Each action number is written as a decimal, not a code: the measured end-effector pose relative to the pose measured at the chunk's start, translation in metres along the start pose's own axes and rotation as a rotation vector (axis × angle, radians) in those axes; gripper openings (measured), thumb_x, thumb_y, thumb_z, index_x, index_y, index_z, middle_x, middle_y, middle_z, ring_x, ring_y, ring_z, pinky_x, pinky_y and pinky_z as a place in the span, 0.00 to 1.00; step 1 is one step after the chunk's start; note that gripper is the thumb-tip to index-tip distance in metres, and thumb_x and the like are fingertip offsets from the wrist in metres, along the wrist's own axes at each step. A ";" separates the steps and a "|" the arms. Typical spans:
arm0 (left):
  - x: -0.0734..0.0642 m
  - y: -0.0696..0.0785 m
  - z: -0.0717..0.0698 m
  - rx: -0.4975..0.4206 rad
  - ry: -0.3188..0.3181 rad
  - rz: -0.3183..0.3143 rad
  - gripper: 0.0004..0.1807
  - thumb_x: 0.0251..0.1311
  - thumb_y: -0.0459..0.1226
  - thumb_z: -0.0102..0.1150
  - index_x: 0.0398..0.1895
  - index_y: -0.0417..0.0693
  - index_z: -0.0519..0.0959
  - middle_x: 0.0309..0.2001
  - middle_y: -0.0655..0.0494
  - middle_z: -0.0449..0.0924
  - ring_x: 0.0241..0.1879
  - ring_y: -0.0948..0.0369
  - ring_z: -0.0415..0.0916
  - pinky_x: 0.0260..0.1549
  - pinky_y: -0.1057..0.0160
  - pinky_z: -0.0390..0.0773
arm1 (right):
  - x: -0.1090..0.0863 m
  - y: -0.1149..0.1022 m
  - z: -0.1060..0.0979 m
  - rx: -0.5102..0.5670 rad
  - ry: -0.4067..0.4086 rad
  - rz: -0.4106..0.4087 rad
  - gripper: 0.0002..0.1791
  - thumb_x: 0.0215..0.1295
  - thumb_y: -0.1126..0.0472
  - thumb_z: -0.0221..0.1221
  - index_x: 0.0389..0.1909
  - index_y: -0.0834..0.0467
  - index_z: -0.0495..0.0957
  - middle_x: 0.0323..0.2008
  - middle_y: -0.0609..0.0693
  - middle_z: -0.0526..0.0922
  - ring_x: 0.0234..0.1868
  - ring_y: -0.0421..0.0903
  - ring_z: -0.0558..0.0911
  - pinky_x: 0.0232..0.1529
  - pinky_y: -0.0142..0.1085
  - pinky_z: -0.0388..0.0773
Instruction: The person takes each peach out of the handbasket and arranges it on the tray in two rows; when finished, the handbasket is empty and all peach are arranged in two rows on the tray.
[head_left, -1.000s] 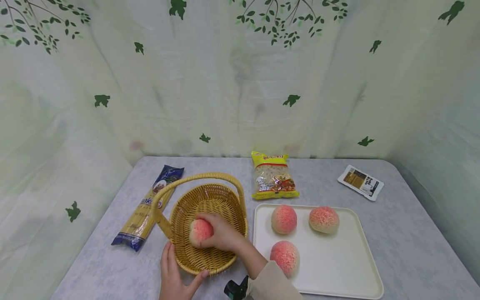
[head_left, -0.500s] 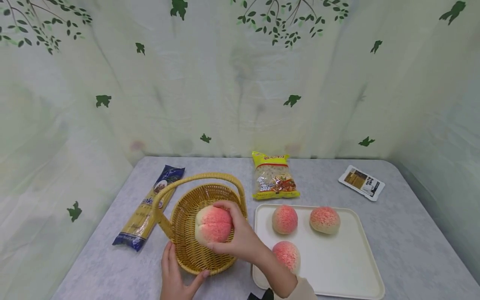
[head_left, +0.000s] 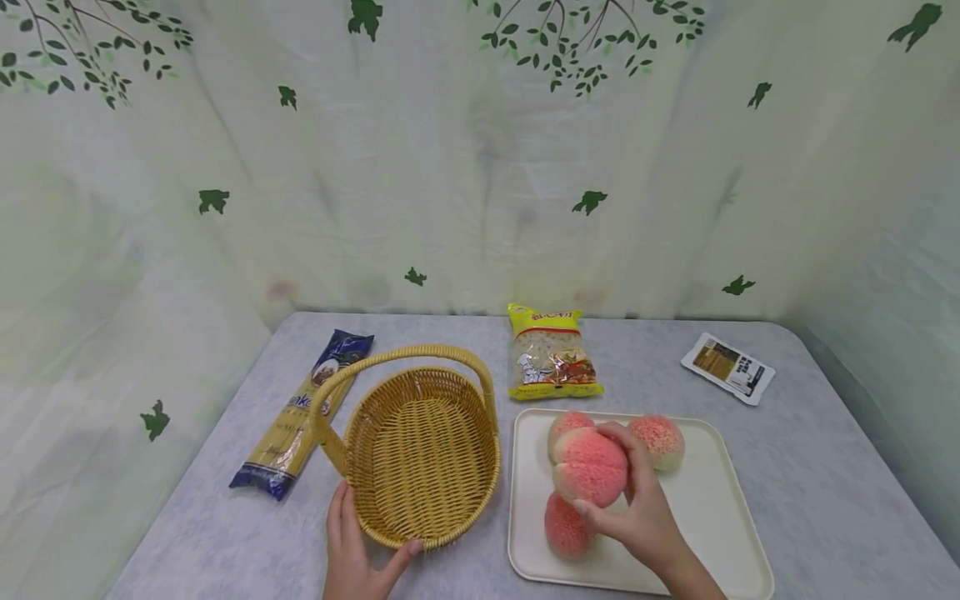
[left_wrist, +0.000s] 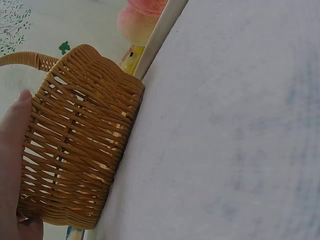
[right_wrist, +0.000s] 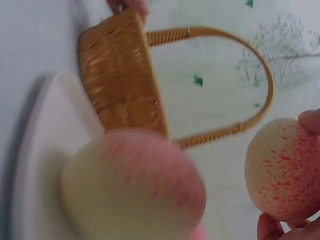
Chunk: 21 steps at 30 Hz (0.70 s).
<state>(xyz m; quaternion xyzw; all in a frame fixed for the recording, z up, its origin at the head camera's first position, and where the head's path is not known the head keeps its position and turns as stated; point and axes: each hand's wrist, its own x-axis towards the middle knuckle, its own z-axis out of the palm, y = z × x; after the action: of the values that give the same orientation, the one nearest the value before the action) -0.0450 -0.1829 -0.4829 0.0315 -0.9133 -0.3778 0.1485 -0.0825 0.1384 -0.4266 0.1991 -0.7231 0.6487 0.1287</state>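
Observation:
A pink and cream peach (head_left: 591, 468) is held between the thumb and fingers of my right hand (head_left: 648, 508), over the white tray (head_left: 697, 533). Three more peaches are on the tray: a back-left peach (head_left: 570, 423), partly hidden by the held one, a back-right peach (head_left: 658, 442) and a front peach (head_left: 567, 527). The right wrist view shows the held peach (right_wrist: 287, 172) close to a blurred peach (right_wrist: 132, 185). My left hand (head_left: 356, 546) grips the front-left rim of the wicker basket (head_left: 423, 458), thumb at the front and fingers along the side. Nothing lies inside the basket.
Left of the basket, a long blue and gold packet (head_left: 300, 417) lies slanted on the grey table (head_left: 187, 542). A yellow-edged clear bag (head_left: 555, 354) is behind the tray, and a small white pouch (head_left: 727, 368) lies at the back right. The basket's tall handle (head_left: 420, 350) arches up.
My right hand has lifted the peach out of the basket and carried it rightward over the tray. The left hand stays at the basket's rim.

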 end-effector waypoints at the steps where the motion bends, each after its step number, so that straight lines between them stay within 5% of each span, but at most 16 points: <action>1: 0.000 0.000 0.000 0.000 -0.001 -0.001 0.62 0.37 0.46 0.73 0.68 0.36 0.40 0.64 0.33 0.39 0.61 0.39 0.43 0.47 0.35 0.58 | -0.006 0.002 -0.006 -0.021 0.027 0.031 0.45 0.38 0.78 0.67 0.60 0.67 0.56 0.55 0.59 0.62 0.55 0.42 0.66 0.52 0.25 0.65; 5: 0.000 0.001 -0.001 0.000 -0.011 -0.013 0.62 0.38 0.47 0.72 0.68 0.36 0.40 0.64 0.34 0.39 0.62 0.39 0.43 0.48 0.36 0.58 | -0.028 0.014 -0.028 -0.203 0.117 0.170 0.44 0.40 0.74 0.69 0.59 0.65 0.56 0.54 0.52 0.63 0.52 0.35 0.66 0.50 0.18 0.62; 11: 0.000 0.001 0.000 0.007 -0.021 -0.027 0.62 0.38 0.47 0.72 0.68 0.36 0.40 0.65 0.35 0.38 0.62 0.39 0.43 0.48 0.36 0.58 | -0.058 0.028 -0.050 -0.449 0.149 0.396 0.44 0.43 0.61 0.71 0.60 0.62 0.57 0.54 0.51 0.63 0.48 0.30 0.64 0.43 0.16 0.61; 18: 0.000 0.002 0.000 0.011 -0.010 -0.028 0.61 0.38 0.47 0.72 0.68 0.34 0.41 0.65 0.34 0.39 0.62 0.39 0.44 0.48 0.35 0.59 | -0.073 0.039 -0.062 -0.517 0.115 0.527 0.46 0.42 0.55 0.71 0.60 0.63 0.57 0.54 0.61 0.60 0.53 0.53 0.62 0.50 0.55 0.63; 21: -0.001 0.002 0.000 0.010 -0.006 -0.024 0.61 0.38 0.47 0.72 0.68 0.34 0.41 0.64 0.34 0.39 0.62 0.39 0.44 0.47 0.35 0.59 | -0.075 0.043 -0.064 -0.533 0.104 0.493 0.45 0.41 0.56 0.71 0.59 0.63 0.58 0.53 0.60 0.60 0.52 0.52 0.60 0.48 0.57 0.62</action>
<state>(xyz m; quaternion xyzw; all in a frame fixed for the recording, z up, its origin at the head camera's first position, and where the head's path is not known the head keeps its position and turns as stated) -0.0442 -0.1817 -0.4817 0.0422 -0.9152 -0.3750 0.1412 -0.0400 0.2146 -0.4901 -0.0551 -0.8856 0.4582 0.0524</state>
